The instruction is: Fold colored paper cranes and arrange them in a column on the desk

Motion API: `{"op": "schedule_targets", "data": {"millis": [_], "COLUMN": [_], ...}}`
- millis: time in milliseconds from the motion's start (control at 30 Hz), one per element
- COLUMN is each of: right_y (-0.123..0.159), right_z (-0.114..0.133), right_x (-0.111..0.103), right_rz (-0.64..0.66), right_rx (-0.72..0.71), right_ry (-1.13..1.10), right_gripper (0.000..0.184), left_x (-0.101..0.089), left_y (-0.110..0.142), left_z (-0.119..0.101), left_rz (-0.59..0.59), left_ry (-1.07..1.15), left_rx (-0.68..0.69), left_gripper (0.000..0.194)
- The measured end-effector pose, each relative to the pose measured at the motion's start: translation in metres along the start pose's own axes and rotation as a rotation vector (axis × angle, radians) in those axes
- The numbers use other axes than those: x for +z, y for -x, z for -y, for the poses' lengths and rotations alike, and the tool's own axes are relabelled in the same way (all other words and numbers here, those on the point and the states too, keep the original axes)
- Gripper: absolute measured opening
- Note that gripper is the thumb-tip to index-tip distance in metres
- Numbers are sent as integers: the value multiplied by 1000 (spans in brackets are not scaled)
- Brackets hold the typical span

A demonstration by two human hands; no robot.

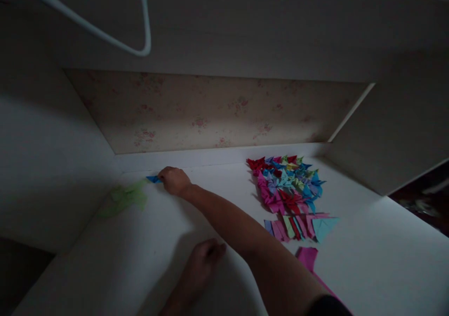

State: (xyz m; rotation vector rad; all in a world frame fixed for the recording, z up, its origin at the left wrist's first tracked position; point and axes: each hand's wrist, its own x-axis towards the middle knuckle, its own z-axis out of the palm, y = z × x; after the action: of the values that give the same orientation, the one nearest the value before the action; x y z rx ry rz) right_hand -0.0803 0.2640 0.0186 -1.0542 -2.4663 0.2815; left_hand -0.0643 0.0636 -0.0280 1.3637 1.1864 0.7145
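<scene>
My right hand (174,181) reaches across to the far left of the white surface, near the back ledge. Its fingers pinch a small piece of folded blue paper (153,179), whose pointed end sticks out to the left. Just beyond that point lies light green paper (128,199), blurred and crumpled-looking. My left hand (200,265) is nearer to me, low in the middle, with its fingers curled closed. Whether anything is inside them is hidden.
At the right rear sits a dense cluster of colourful folded paper cranes (287,182). In front are a row of folded paper strips (294,227) and a pink paper piece (307,258). A white desktop (379,260) has panels at both sides. A white cable (147,35) hangs upper left.
</scene>
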Motion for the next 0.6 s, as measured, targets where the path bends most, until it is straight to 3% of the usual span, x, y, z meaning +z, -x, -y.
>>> {"op": "schedule_targets", "data": {"millis": [200, 367, 500, 600], "right_y": [62, 142, 222, 289], "right_z": [-3, -24, -82, -144], "right_x": [-43, -111, -176, -220], "right_rz": [-76, -157, -321, -542], "right_rx": [-31, 34, 286, 623], "right_ry": [-75, -324, -372, -376], "right_gripper": [28, 19, 17, 23], "left_x": [3, 6, 8, 9], "left_y": [9, 4, 7, 9], "left_z": [9, 13, 1, -3], "left_rz": [-75, -63, -101, -100], "left_ry": [5, 116, 157, 185], "left_rx": [-6, -77, -105, -150], "left_gripper": [40, 46, 49, 50]}}
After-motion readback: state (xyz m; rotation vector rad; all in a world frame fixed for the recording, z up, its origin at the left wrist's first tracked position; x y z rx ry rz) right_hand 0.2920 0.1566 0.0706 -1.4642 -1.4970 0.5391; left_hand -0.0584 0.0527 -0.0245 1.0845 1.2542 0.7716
